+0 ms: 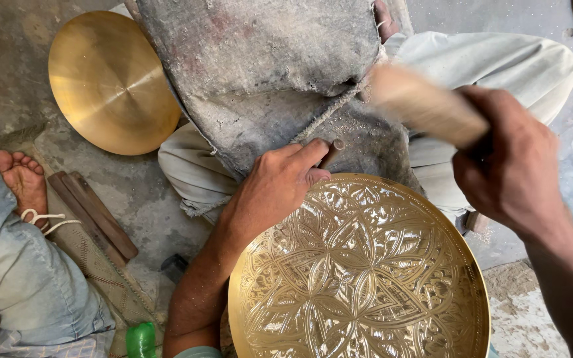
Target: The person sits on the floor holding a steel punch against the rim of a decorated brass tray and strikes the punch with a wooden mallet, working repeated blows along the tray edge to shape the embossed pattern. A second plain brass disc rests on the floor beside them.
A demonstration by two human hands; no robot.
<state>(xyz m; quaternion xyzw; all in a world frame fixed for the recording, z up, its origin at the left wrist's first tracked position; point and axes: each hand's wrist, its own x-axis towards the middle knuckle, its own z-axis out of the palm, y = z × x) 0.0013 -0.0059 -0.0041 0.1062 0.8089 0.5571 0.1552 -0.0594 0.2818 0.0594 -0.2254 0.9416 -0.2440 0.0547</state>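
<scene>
A round brass plate with an engraved flower pattern lies in front of me, its rim toward the top. My left hand rests at the plate's upper left rim and pinches a small metal chisel against it. Above the plate, at the right, my right hand grips a wooden mallet. The mallet is blurred by motion and hangs above the chisel's head.
A plain brass plate lies on the floor at upper left. A dusty grey sack covers my lap. Another person's bare foot and jeans leg sit at left, beside wooden strips and a green bottle cap.
</scene>
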